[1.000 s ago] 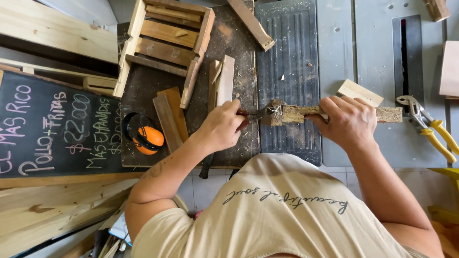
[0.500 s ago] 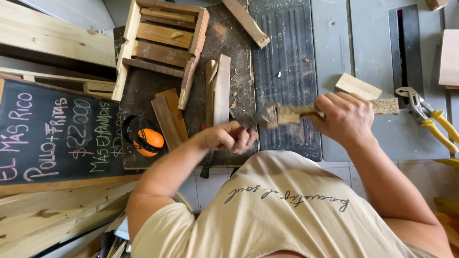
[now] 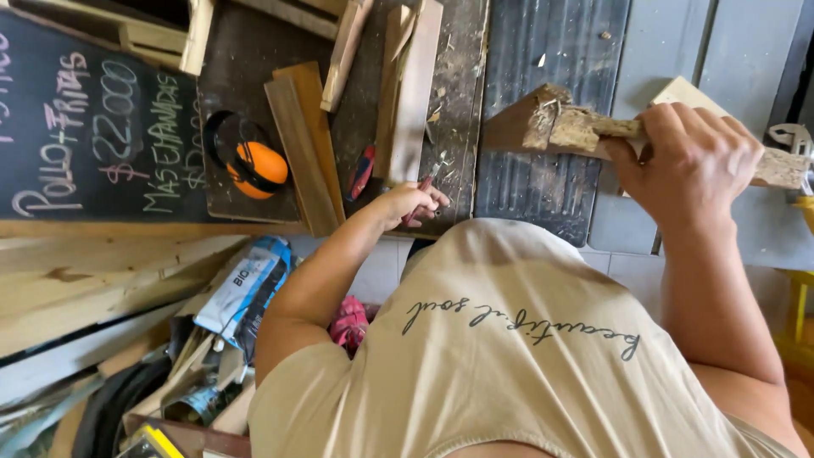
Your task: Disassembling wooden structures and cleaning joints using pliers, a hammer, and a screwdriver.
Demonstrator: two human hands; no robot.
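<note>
**Currently: Both Hands Gripping, Wood Piece Raised**

The right hand (image 3: 691, 165) is closing its fingers (image 3: 670, 127) around a rough, splintered wood piece (image 3: 551, 127), holding it above the dark ribbed mat (image 3: 543, 51) on the surface (image 3: 661, 51). The broken end is pointing toward the person's left. The left hand (image 3: 411, 203) is gripping a small red-handled tool (image 3: 424, 182) with curled fingers, near the edge of the surface, just beside a stack of wooden slats (image 3: 415, 85). Orange ear muffs (image 3: 250, 161) are lying further left, next to a chalkboard sign (image 3: 93, 127). Loose boards (image 3: 305, 144) are resting between the ear muffs and the slats.
</note>
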